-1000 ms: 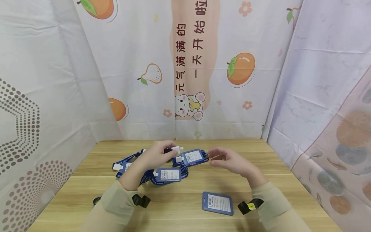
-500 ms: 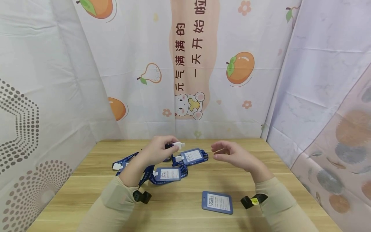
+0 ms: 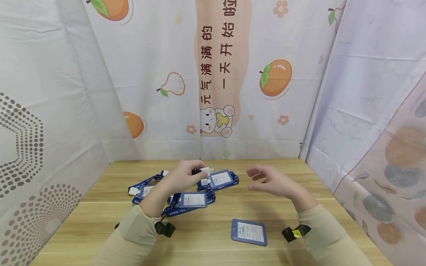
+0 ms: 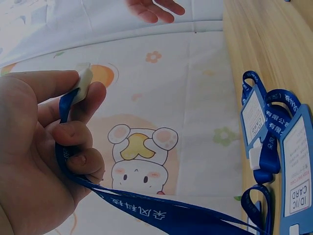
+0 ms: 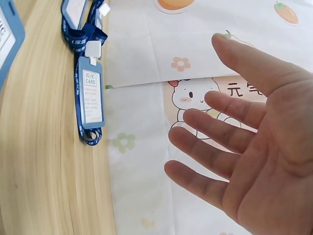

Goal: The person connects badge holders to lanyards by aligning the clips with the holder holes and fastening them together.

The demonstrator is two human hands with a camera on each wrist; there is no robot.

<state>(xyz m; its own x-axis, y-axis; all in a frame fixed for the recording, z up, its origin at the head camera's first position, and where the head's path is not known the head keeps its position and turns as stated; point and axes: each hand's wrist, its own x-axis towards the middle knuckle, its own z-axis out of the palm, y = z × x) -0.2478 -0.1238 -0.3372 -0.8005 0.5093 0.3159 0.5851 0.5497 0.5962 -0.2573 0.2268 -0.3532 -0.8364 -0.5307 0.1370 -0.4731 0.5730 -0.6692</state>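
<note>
My left hand point(image 3: 183, 178) pinches the white plastic clip point(image 4: 84, 83) of a blue lanyard point(image 4: 142, 209) between thumb and forefinger. The strap runs through the palm under the curled fingers and trails down to the table. Raised on the other side, my right hand point(image 3: 274, 181) holds nothing, its fingers spread and relaxed in the right wrist view. Between the forearms lies a loose blue ID card holder point(image 3: 249, 232) with no strap on it. A blue badge point(image 3: 221, 178) with its lanyard wrapped up lies behind, between the hands. Another badge point(image 3: 193, 199) lies nearer, beside the trailing strap.
A further badge point(image 3: 145, 191) with its lanyard lies at the left, partly hidden by my left forearm. Bare wooden tabletop point(image 3: 283, 214) shows around the right hand. Printed curtains point(image 3: 266, 122) hang at the back edge and along both sides.
My left hand rose a little with the clip, then sank slightly. The trailing strap shifted to beside the nearer badge. My right hand drew away to the right from the rear badge.
</note>
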